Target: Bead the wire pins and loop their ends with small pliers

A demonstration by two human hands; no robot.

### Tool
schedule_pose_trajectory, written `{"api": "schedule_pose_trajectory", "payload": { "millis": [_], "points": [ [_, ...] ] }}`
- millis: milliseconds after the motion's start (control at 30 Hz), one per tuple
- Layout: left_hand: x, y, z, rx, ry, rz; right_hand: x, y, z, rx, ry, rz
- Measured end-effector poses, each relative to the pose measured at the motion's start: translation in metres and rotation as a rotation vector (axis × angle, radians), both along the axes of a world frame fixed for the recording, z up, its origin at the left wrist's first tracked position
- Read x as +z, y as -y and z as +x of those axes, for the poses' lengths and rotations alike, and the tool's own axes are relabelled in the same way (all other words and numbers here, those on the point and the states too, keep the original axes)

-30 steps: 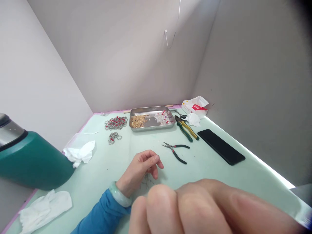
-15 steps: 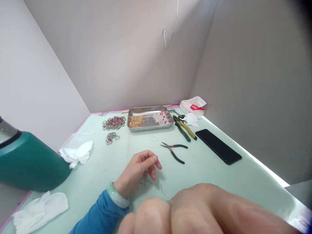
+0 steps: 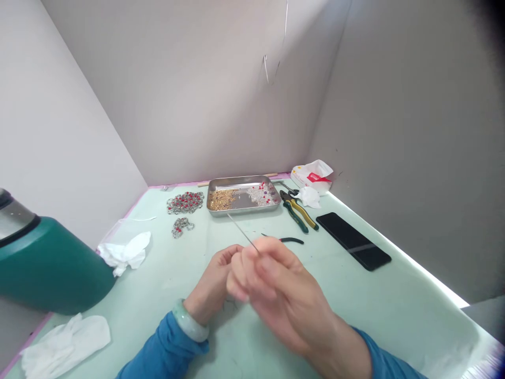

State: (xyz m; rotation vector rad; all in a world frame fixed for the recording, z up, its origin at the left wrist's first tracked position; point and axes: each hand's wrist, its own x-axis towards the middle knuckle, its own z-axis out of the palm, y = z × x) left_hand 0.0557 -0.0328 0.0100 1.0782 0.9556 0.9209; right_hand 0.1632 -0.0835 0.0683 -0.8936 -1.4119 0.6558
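Observation:
My right hand [image 3: 284, 295] is closed, slightly blurred, with a thin straight metal wire [image 3: 242, 231] pinched between thumb and forefinger. The wire points up and left toward the tray. Just behind and to the left rests my left hand [image 3: 211, 284], with a pale green bangle [image 3: 190, 321] on its wrist. Its fingers are mostly hidden behind the right hand. A few short grey wire pieces [image 3: 230, 304] lie on the table by the left hand. Beyond the right hand, small pliers [image 3: 291, 240] are partly covered by it.
A metal tray [image 3: 242, 212] holds gold, clear and red beads. Red-beaded chains [image 3: 185, 202] lie left of it, with a smaller chain piece [image 3: 182, 226] nearer. Green-and-yellow cutters [image 3: 300, 210], a black phone [image 3: 353, 241], tissues [image 3: 126, 251] and a green bottle [image 3: 55, 263] surround the workspace.
My right hand has moved away from the camera, forward to beside the left hand, and the wire in it now shows. It now covers the left fingers and part of the pliers.

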Motion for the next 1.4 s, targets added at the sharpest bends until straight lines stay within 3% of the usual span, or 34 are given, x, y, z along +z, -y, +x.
{"api": "schedule_pose_trajectory", "payload": {
  "millis": [100,167,267,467,633,733,1000,1233,1400],
  "points": [
    [-0.003,-0.002,0.000,-0.041,0.101,0.065,-0.027,-0.032,0.013,0.351,-0.411,-0.434],
    [-0.006,-0.003,0.000,-0.062,0.120,0.097,-0.042,-0.049,0.021,0.389,-0.556,-0.599],
    [-0.009,-0.005,0.000,-0.029,0.085,0.095,-0.057,-0.061,0.024,0.383,-0.582,-0.588],
    [-0.012,-0.013,-0.003,0.140,0.165,0.009,-0.073,-0.061,0.016,0.452,-0.631,-0.570],
    [-0.010,-0.016,-0.005,0.209,0.131,0.056,-0.079,-0.063,0.022,0.306,-0.535,-0.565],
    [-0.009,-0.014,-0.005,0.196,0.146,0.058,-0.080,-0.065,0.027,0.258,-0.494,-0.566],
    [-0.006,-0.011,-0.003,0.145,0.128,0.067,-0.080,-0.066,0.027,0.380,-0.637,-0.572],
    [-0.006,-0.008,-0.002,0.050,0.018,0.058,-0.080,-0.066,0.026,0.233,-0.536,-0.473],
    [-0.004,-0.006,0.000,-0.015,-0.039,0.012,-0.081,-0.065,0.025,0.226,-0.551,-0.442]
  ]
}}
